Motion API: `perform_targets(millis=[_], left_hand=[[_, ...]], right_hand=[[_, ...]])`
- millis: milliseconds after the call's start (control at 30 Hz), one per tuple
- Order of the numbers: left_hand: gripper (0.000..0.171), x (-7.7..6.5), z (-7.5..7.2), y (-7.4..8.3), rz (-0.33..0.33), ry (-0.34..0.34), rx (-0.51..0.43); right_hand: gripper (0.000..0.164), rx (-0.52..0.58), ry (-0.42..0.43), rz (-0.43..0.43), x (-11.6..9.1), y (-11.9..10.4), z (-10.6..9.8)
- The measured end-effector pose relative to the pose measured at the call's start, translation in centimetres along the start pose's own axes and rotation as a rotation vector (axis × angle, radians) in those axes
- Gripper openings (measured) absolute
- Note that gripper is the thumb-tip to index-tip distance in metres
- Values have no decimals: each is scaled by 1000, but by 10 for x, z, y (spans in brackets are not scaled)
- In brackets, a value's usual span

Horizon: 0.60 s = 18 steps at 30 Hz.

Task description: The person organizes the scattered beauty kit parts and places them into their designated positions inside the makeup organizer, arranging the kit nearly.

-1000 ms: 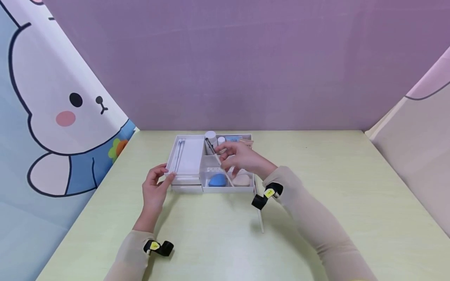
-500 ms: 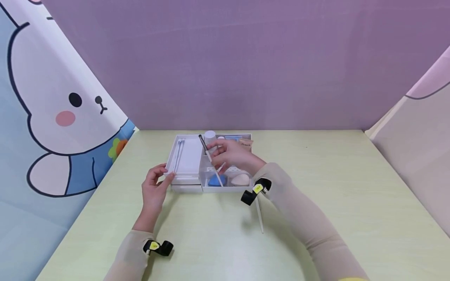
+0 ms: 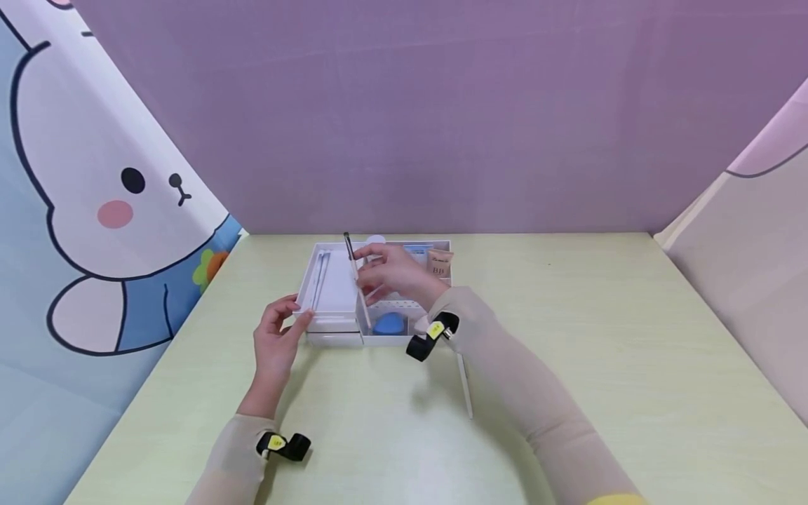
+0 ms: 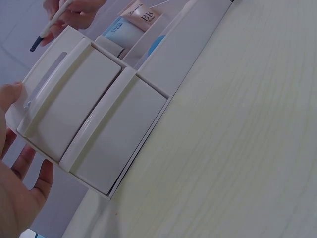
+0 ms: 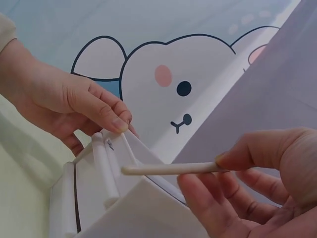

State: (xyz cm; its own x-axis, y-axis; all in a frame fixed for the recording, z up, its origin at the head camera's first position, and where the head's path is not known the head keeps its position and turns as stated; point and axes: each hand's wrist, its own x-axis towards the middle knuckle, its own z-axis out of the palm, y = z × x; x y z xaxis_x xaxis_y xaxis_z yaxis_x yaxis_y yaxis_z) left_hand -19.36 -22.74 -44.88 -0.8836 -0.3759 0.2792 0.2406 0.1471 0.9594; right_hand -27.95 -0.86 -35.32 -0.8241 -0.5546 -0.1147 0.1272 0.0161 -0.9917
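Note:
A white cosmetics organizer [image 3: 333,325] stands near the table's back edge. My left hand [image 3: 278,338] grips its front left corner, thumb on the top edge and fingers along the side. With thumb and fingers my right hand [image 3: 399,272] pinches a makeup brush [image 5: 168,169], pale-handled with a dark tip. The brush is held over the organizer beside the shallow top tray [image 3: 344,284], dark tip up and away. Two slim brushes [image 3: 320,279] lie in that tray. A blue sponge [image 3: 389,323] sits in a front compartment; the pale sponge [image 3: 421,325] is partly covered by the right wrist.
In the back compartments are a BB cream tube [image 3: 440,262], a blue-and-white tube [image 4: 122,34] and a white-lidded container [image 3: 375,240]. Another pale stick [image 3: 465,387] lies on the table by the organizer's right side. A purple backdrop [image 3: 442,119] rises behind the table.
My right hand has moved left with the makeup brush, from above the right compartments to beside the top tray, and the brush now stands more upright. The left hand has stayed put.

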Motion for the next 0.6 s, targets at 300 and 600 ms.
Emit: perform_targets(millis=[300,600], left_hand=[[21,0,0,2,-15,-5,10],[20,-1,0,3,-2,7,-9]], right_hand=[[52,142,74,31,17,2,16],[56,174,181,27,27,-1,27]])
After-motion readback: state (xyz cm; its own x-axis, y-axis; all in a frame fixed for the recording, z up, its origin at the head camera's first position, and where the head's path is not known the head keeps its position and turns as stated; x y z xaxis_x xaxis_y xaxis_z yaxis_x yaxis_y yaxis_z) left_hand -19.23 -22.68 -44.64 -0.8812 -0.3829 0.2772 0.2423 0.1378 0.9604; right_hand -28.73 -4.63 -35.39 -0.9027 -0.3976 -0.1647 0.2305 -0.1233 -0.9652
